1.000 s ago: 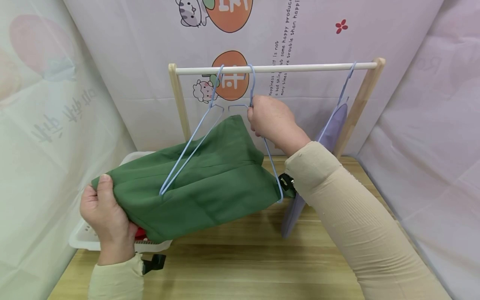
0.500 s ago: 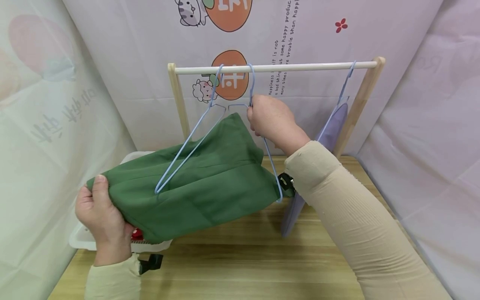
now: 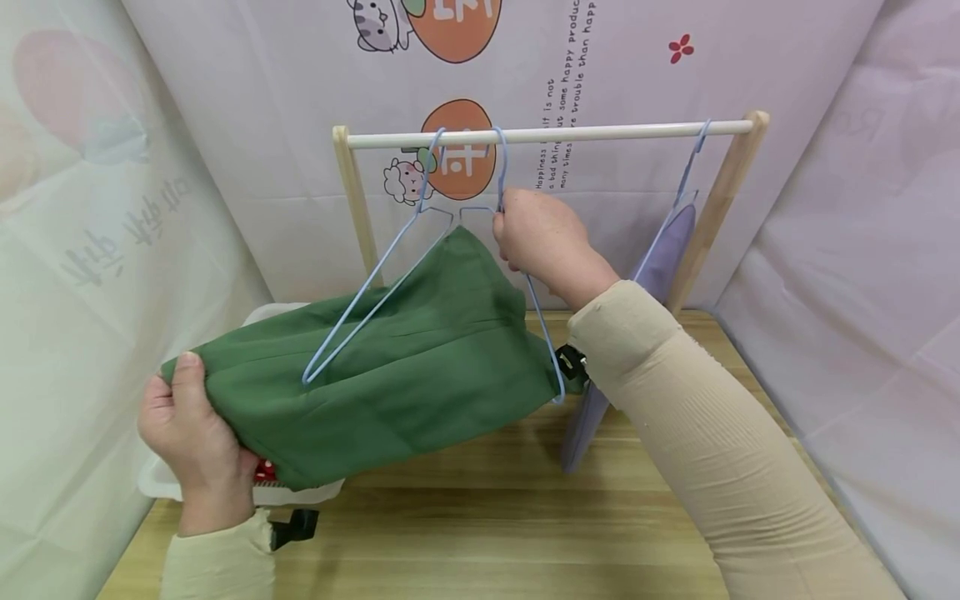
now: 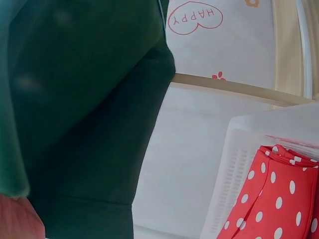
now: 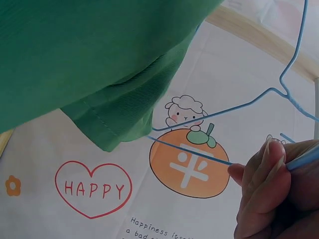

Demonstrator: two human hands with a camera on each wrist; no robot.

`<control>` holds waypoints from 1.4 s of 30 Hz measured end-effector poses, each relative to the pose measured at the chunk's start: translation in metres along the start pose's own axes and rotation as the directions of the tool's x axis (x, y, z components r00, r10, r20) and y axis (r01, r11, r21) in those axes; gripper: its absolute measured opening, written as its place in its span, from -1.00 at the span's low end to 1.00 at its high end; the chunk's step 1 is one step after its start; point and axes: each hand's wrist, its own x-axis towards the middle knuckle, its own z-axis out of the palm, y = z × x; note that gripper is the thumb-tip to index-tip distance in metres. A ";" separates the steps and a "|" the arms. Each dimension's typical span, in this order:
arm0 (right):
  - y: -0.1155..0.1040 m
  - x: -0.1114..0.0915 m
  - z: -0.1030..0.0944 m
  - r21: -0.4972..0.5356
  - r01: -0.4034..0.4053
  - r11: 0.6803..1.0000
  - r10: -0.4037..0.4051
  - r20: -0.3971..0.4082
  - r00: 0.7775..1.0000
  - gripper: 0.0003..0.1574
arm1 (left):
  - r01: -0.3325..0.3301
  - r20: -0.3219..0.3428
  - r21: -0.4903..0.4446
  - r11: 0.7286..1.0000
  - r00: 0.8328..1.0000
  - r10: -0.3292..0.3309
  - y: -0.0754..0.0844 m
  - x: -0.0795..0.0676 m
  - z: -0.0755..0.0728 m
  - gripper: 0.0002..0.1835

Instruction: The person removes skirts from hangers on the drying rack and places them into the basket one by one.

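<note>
At eight o'clock in the head view, a person's left hand [image 3: 198, 433] pinches one end of a seamed green cloth [image 3: 390, 375], held partly over a white plastic basket [image 3: 300, 495]. Between one and two o'clock, the right hand [image 3: 543, 233] grips a pale-blue wire hanger [image 3: 543, 329] hooked on a round white rail [image 3: 615, 133]; a second pale-blue wire hanger [image 3: 362, 294] crosses before the cloth.

The cloth [image 3: 375, 383] is green, hangers [image 5: 287, 94] light blue, red fabric [image 4: 274, 194] white-dotted.
</note>
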 end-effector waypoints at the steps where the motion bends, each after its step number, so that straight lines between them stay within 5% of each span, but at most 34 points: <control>1: 0.000 0.000 0.000 0.000 -0.002 1.000 0.002 0.001 1.000 -0.67 | -0.004 0.006 0.000 1.000 1.000 0.004 0.000 0.000 0.000 -0.62; 42: -0.001 0.000 -0.001 -0.008 -0.028 1.000 0.029 0.019 0.999 -0.65 | -0.067 0.057 0.068 0.995 0.996 0.063 0.030 0.033 0.008 -0.58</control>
